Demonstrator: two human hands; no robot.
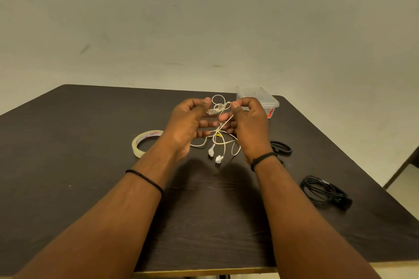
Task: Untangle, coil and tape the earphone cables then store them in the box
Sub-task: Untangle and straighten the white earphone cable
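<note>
A tangled white earphone cable (221, 140) hangs between both hands above the dark table (90, 142). My left hand (188, 124) pinches the tangle near its small inline piece at the top. My right hand (247, 124) pinches the cable just to the right of that knot. Two white earbuds (215, 154) dangle below, close to the tabletop. A clear plastic box (269, 101) stands behind my right hand, partly hidden by it. A roll of clear tape (145, 142) lies left of my left wrist.
A coiled black cable (324, 192) lies at the right of the table. A smaller black coil (282, 147) sits just beyond my right wrist. The table's right edge runs diagonally close to these coils. A plain wall rises behind.
</note>
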